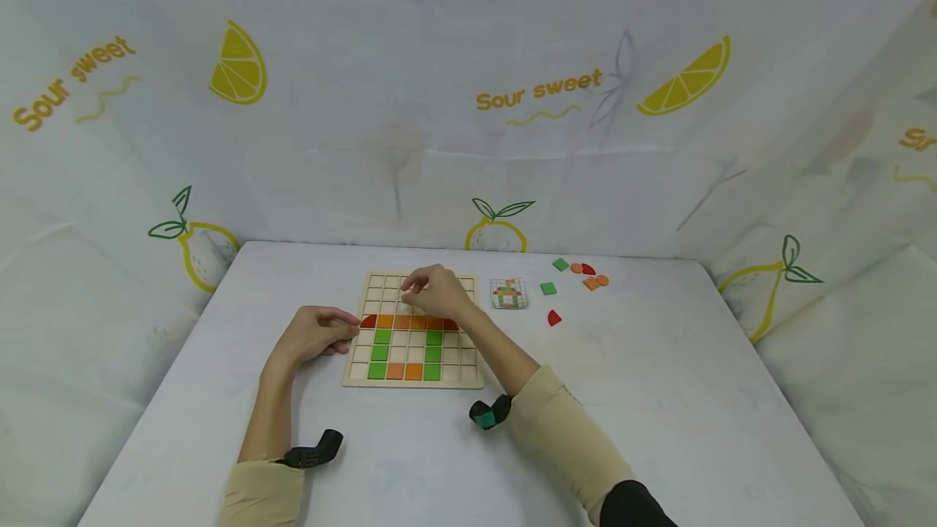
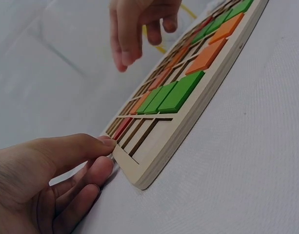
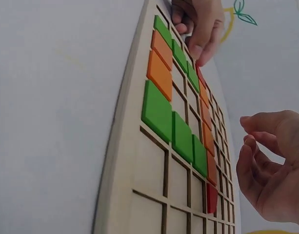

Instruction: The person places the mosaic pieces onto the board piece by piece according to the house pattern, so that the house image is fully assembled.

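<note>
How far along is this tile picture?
Its lower part looks done: green tiles, orange tiles and red tiles on the board. The left hand touches the board's edge; the right hand hovers above, no piece visible in it. The loose pieces probably remain to place.

A cloth-screened tabletop set-up, the wider room's kind unclear.
Lemon-printed white cloth is filling the frame's upper half, backing a white table below.
</note>
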A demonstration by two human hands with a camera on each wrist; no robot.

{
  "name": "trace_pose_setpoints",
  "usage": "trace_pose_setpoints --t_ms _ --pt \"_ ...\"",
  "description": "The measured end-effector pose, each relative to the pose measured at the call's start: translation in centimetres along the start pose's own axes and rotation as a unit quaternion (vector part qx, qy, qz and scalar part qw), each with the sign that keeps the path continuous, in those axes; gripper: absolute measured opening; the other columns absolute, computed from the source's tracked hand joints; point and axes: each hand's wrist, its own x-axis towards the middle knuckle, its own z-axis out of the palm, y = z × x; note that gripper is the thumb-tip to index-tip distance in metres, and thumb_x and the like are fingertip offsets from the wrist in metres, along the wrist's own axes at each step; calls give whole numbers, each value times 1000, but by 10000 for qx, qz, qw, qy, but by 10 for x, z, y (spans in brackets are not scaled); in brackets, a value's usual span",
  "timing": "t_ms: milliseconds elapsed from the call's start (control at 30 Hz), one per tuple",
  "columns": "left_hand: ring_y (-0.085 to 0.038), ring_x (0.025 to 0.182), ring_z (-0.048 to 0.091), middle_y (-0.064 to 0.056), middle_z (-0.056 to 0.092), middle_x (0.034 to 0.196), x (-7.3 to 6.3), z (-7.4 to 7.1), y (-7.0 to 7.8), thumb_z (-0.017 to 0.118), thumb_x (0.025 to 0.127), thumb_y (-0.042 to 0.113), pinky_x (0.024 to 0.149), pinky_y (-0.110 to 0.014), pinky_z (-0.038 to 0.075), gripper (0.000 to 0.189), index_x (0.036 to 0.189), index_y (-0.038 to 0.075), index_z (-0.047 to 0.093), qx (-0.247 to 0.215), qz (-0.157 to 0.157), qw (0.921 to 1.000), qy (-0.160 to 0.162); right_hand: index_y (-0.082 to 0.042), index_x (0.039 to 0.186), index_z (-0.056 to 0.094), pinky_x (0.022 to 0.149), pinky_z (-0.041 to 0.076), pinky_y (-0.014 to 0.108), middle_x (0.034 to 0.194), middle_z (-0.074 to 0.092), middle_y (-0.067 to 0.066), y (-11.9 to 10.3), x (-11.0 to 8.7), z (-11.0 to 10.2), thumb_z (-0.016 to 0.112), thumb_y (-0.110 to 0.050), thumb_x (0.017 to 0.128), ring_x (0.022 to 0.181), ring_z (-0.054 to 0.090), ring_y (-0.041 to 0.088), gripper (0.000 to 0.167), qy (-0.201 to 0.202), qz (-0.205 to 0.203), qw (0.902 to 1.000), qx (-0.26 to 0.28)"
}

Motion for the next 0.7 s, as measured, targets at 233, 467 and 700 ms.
trace_pose_setpoints --t_ms 233,467,700 --pt "-9 65 70 5 76 76 0 0 1 78 99 18 63 -25 56 29 120 -2 78 23 42 10000 5 -9 113 80 56 52 24 99 72 8 17 -2 -38 76 -19 101 57 57 13 16 256 107 9995 114" --pt "-9 66 70 5 75 75 0 0 -1 79 99 20 63 -25 55 30 121 -1 78 48 -42 10000 25 -5 115 79 63 61 39 103 69 11 34 -13 -80 74 -19 102 72 63 26 20 407 249 9984 309" --pt "-9 66 70 5 75 75 1 1 -1 78 99 20 63 -25 55 30 121 0 78 78 -18 10000 15 -3 118 78 63 59 30 106 69 12 60 -32 -123 75 -21 103 80 67 37 24 670 543 9955 399"
